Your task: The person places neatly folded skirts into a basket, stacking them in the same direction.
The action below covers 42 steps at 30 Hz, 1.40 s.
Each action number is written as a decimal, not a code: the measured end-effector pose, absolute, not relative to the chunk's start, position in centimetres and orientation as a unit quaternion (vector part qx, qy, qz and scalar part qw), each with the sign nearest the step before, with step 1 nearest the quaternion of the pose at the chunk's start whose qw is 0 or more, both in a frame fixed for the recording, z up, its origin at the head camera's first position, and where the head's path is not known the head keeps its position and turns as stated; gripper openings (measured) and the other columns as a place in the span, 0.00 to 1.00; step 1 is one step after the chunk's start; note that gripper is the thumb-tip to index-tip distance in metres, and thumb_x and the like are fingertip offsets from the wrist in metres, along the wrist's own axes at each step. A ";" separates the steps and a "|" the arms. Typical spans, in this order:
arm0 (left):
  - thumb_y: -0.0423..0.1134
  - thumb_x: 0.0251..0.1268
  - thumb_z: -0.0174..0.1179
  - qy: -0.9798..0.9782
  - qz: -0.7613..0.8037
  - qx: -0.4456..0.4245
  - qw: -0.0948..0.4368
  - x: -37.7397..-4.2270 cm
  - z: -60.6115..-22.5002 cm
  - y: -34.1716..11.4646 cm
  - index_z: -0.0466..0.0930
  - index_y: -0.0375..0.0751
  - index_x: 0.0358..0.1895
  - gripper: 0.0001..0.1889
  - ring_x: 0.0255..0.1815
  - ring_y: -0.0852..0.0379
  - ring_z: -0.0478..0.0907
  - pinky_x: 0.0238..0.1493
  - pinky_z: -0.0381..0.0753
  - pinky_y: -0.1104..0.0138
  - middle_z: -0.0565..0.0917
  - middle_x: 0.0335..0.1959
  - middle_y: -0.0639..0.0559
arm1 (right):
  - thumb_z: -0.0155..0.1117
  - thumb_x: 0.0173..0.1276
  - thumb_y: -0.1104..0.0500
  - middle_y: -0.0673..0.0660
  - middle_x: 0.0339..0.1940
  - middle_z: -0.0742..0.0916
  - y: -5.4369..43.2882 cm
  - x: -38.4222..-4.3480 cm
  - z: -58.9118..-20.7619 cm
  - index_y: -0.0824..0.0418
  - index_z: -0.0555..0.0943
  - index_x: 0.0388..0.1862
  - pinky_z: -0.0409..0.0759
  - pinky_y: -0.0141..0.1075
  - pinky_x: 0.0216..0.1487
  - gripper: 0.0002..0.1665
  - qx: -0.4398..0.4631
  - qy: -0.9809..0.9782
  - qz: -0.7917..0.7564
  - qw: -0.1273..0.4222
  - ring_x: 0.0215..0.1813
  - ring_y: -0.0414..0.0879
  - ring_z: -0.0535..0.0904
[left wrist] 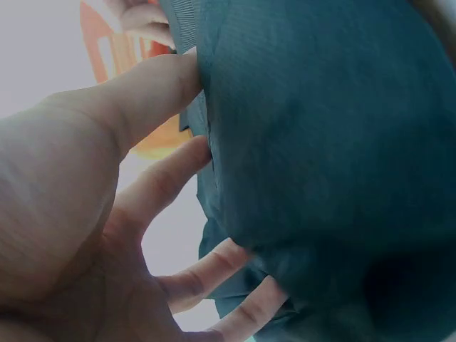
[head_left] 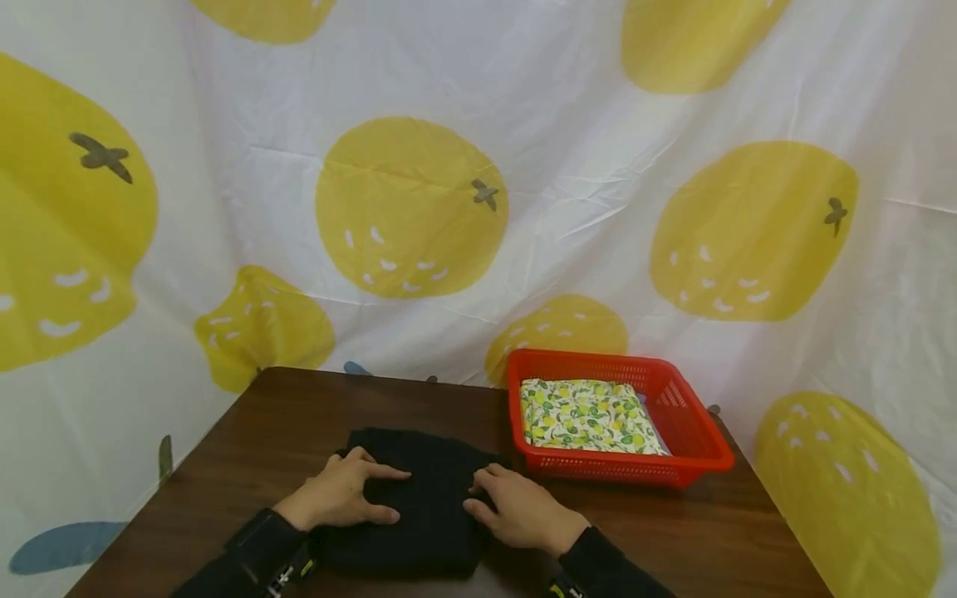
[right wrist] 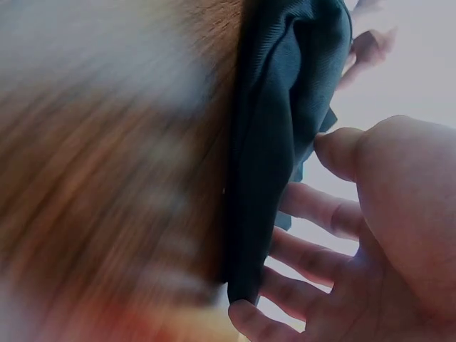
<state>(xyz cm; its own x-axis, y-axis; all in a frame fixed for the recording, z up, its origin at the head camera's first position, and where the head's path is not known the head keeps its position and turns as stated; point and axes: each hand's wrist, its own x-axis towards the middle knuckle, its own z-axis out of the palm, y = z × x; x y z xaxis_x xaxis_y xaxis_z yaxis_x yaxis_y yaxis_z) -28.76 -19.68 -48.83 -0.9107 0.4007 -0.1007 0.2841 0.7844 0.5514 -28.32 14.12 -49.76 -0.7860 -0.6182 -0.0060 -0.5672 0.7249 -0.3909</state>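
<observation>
On the table lies a folded dark garment (head_left: 434, 531), black in the head view and dark teal in the left wrist view. My left hand (head_left: 344, 492) rests on its left side, thumb and index finger stretched over the top. In the left wrist view, spread fingertips touch the cloth (left wrist: 328, 142). At the opposite side my right hand (head_left: 523, 511) touches the edge with bent, relaxed fingers. The right wrist view has its fingertips lying along the side of the layered cloth (right wrist: 267, 142), with the fingers apart.
Behind my right hand a red plastic basket (head_left: 620, 467) stands at the table's back right. Folded lemon-print fabric (head_left: 591, 419) lies in it, with a bit of purple beside it. A white curtain (head_left: 568, 208) with yellow fruit hangs around the brown table (head_left: 299, 415).
</observation>
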 end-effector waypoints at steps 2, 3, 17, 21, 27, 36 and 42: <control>0.54 0.70 0.85 0.936 0.274 0.189 0.113 -28.4 -48.9 -19.1 0.90 0.67 0.75 0.30 0.65 0.28 0.76 0.53 0.78 0.16 0.80 0.71 0.38 | 0.63 0.94 0.42 0.52 0.62 0.90 15.0 -28.0 -49.7 0.54 0.87 0.68 0.92 0.44 0.61 0.20 -0.317 0.926 -0.191 0.068 0.59 0.46 0.91; 0.53 0.70 0.85 0.935 0.276 0.191 0.117 -28.3 -49.0 -18.8 0.90 0.68 0.75 0.31 0.65 0.28 0.76 0.53 0.78 0.16 0.80 0.71 0.38 | 0.64 0.94 0.42 0.52 0.62 0.90 15.4 -27.7 -49.7 0.54 0.87 0.68 0.92 0.44 0.61 0.20 -0.316 0.926 -0.193 0.068 0.59 0.46 0.91; 0.49 0.71 0.85 0.903 0.311 0.252 0.154 -26.9 -48.6 -15.5 0.86 0.57 0.80 0.35 0.68 0.25 0.76 0.69 0.80 0.21 0.80 0.71 0.35 | 0.68 0.92 0.46 0.49 0.56 0.89 20.2 -25.6 -49.4 0.53 0.88 0.61 0.91 0.40 0.54 0.14 -0.293 0.928 -0.216 0.078 0.51 0.38 0.88; 0.53 0.72 0.84 0.892 0.328 0.274 0.148 -26.7 -49.1 -15.2 0.84 0.51 0.82 0.38 0.72 0.21 0.77 0.69 0.81 0.22 0.81 0.73 0.30 | 0.70 0.91 0.47 0.48 0.54 0.89 21.5 -25.1 -49.5 0.52 0.88 0.59 0.91 0.41 0.54 0.12 -0.283 0.932 -0.215 0.071 0.50 0.37 0.88; 0.56 0.74 0.83 0.885 0.350 0.272 0.140 -26.5 -49.4 -14.8 0.81 0.44 0.83 0.40 0.70 0.27 0.82 0.68 0.85 0.28 0.81 0.72 0.30 | 0.70 0.91 0.48 0.57 0.66 0.92 23.5 -24.3 -49.2 0.53 0.89 0.60 0.91 0.58 0.70 0.12 -0.267 0.926 -0.257 0.076 0.67 0.56 0.91; 0.51 0.71 0.85 0.909 0.378 0.144 0.102 -26.1 -49.0 -15.5 0.76 0.37 0.85 0.46 0.69 0.31 0.83 0.66 0.88 0.33 0.77 0.75 0.27 | 0.72 0.89 0.51 0.67 0.74 0.86 25.3 -23.6 -48.9 0.65 0.81 0.77 0.93 0.60 0.64 0.29 -0.060 0.905 -0.415 0.078 0.68 0.60 0.89; 0.49 0.75 0.83 0.880 0.442 0.085 0.154 -26.0 -49.1 -17.2 0.64 0.28 0.90 0.52 0.54 0.41 0.91 0.48 0.94 0.49 0.79 0.71 0.20 | 0.62 0.95 0.51 0.75 0.77 0.82 25.8 -23.2 -49.1 0.75 0.70 0.82 0.98 0.57 0.57 0.34 0.093 0.780 -0.600 0.151 0.71 0.67 0.88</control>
<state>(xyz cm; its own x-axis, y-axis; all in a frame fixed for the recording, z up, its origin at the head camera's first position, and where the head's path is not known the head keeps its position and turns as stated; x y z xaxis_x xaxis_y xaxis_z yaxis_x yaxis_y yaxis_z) -25.99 -17.16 -49.07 -0.9378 0.2865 -0.1960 0.0137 0.5948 0.8038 -23.20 25.80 -49.08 -0.9372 -0.0363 -0.3470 0.3260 0.2627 -0.9081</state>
